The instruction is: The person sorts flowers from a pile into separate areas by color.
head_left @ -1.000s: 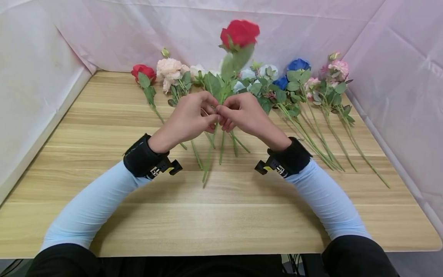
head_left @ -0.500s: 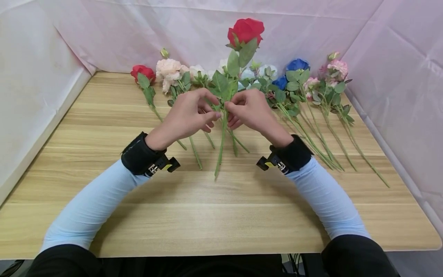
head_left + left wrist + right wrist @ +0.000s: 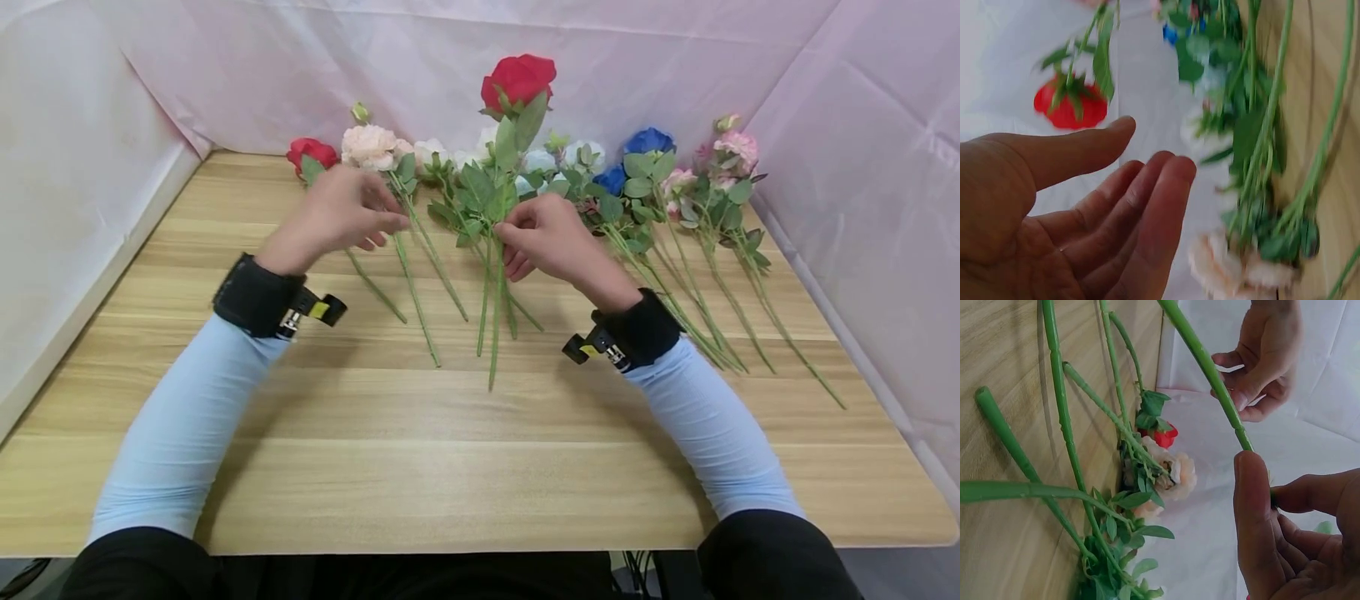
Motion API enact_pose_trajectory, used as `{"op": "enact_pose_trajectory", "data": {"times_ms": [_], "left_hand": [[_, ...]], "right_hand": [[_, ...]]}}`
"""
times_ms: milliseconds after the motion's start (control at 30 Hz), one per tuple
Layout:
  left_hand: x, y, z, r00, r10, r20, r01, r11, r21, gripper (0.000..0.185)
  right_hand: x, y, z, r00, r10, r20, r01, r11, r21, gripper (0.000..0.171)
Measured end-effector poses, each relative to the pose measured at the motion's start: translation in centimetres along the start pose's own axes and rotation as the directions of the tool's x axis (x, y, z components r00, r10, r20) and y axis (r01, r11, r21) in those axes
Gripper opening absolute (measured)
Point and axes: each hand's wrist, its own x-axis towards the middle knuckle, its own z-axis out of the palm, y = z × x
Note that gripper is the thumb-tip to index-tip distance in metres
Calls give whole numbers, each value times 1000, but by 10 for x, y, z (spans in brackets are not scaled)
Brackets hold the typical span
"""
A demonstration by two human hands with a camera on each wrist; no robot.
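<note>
1. Your right hand (image 3: 542, 242) pinches the stem of the red rose (image 3: 517, 81), with thumb and fingers (image 3: 1254, 512) clamped on it just under the leaves.
2. The red rose stands nearly upright above the worktop (image 3: 450, 450); its bloom is at 12 o'clock from your right hand and the stem end points down to 6 o'clock.
3. Your left hand (image 3: 341, 212) is apart from this stem, at 9 o'clock of the right hand. Its fingers (image 3: 1147, 206) are relaxed, a little apart, and hold nothing.
4. The left hand hovers over the peach flower stem (image 3: 408, 283), which lies on the worktop.
5. More flowers lie in a row at the far edge: a second red rose (image 3: 311, 152) at 10 o'clock, blue roses (image 3: 647, 140) and pink flowers (image 3: 731, 146) at 2 o'clock.
</note>
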Motion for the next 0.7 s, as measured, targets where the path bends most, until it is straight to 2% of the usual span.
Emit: {"op": "enact_pose_trajectory", "data": {"times_ms": [133, 300, 467, 567, 700], "left_hand": [[-2, -14, -32, 989, -102, -110, 101, 995, -14, 39], [-17, -23, -61, 952, -171, -253, 183, 983, 27, 52], [-28, -22, -76, 924, -158, -349, 179, 983, 30, 51], [-30, -20, -78, 909, -131, -395, 155, 988, 29, 48], [-30, -19, -77, 903, -121, -413, 135, 991, 5, 44]], "right_hand": [[13, -6, 11, 998, -19, 62, 21, 999, -31, 26], [55, -27, 37, 987, -52, 150, 60, 997, -44, 26], [102, -58, 75, 974, -47, 221, 72, 992, -105, 31], [124, -70, 99, 968, -25, 250, 43, 997, -65, 36], [146, -76, 125, 961, 5, 276, -1, 1000, -13, 39]]}}
